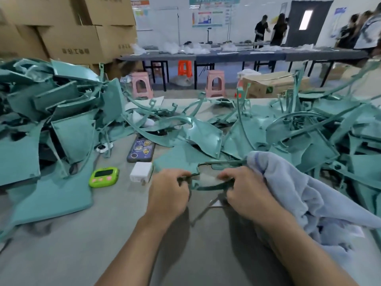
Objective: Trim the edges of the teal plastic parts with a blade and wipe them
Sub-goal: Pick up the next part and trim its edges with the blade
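Observation:
A thin curved teal plastic part (208, 186) lies just above the grey table, held at both ends. My left hand (168, 195) is closed on its left end. My right hand (245, 193) is closed on its right end and also touches a pale blue cloth (299, 193) that drapes off to the right. A slim metal blade-like piece (206, 207) pokes out below the part between my hands; which hand holds it is hidden. Piles of teal plastic parts lie at the left (51, 120) and right (309, 137).
On the table (82, 244) sit a green timer (104, 176), a white charger block (141, 172) and a phone (141, 150). Cardboard boxes (72, 27) stack at the back left. Pink stools (141, 84), long tables and several people stand beyond.

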